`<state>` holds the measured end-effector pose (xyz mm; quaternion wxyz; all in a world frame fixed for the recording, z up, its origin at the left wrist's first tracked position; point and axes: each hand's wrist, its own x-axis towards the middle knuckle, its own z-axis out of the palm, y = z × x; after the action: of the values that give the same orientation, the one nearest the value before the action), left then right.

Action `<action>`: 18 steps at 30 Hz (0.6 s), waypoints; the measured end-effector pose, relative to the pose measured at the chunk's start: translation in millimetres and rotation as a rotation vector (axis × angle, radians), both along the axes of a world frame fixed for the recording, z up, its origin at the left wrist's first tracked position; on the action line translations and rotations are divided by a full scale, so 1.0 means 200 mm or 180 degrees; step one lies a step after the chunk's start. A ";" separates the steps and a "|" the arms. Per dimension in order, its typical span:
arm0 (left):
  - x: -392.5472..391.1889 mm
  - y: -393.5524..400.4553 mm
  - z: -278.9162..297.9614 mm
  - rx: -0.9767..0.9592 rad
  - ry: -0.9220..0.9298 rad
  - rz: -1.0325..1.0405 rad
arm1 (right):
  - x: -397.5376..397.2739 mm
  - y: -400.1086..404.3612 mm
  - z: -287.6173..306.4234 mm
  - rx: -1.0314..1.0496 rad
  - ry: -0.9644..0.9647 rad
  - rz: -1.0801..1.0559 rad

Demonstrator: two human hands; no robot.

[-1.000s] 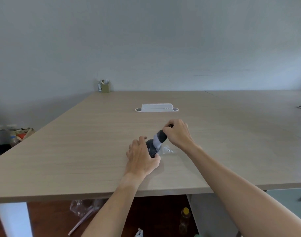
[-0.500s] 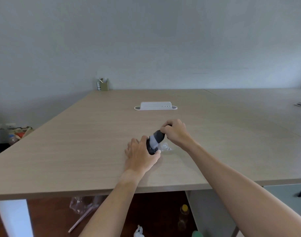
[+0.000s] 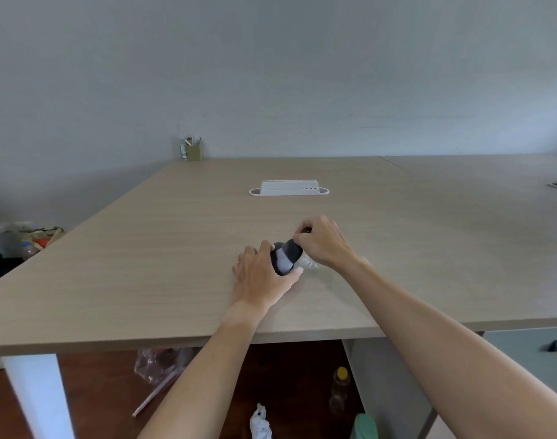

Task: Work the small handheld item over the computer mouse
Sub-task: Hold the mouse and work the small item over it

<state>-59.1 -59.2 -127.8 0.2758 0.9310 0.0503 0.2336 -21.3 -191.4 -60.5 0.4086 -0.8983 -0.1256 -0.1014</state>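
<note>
On the pale wood-grain desk [image 3: 144,248], approx. centre-front, the person's left hand [image 3: 260,280] cups a small black computer mouse [image 3: 278,268], thumb curled round its near side w/ fingers wrapped on the far-left side, holding it against the desktop. The right hand [image 3: 326,245] pinches a short dark-grey handheld item w/ a pale grey-white tip [image 3: 288,252], fingers closed tight on its upper end; the tip is tilted down-left and touches the mouse's top. Just right of the mouse lies a bit of crinkled clear plastic wrap [image 3: 309,264]. Further back sits a long white plastic desk cable box [image 3: 289,187]; an olive-green pen holder [image 3: 194,152] stands at the far-left corner.
</note>
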 end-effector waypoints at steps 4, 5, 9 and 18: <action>0.01 0.01 0.00 0.0128 0.0008 -0.0337 | 0.01 0.00 -0.01 0.0226 -0.0397 -0.0541; 0.01 0.02 0.01 0.0092 0.0054 -0.0464 | 0.01 0.00 0.00 0.0296 -0.0386 -0.0523; 0.01 0.03 0.02 0.0064 0.0211 -0.0580 | -0.01 -0.01 0.01 0.0140 -0.0004 0.0007; 0.03 0.02 -0.01 -0.0128 0.0057 -0.0613 | 0.02 -0.04 0.00 0.0375 -0.0330 -0.0484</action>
<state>-53.3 -54.7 -129.1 0.3152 0.9278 -0.0323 0.1967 -17.8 -198.7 -60.5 0.4448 -0.8732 -0.0719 -0.1857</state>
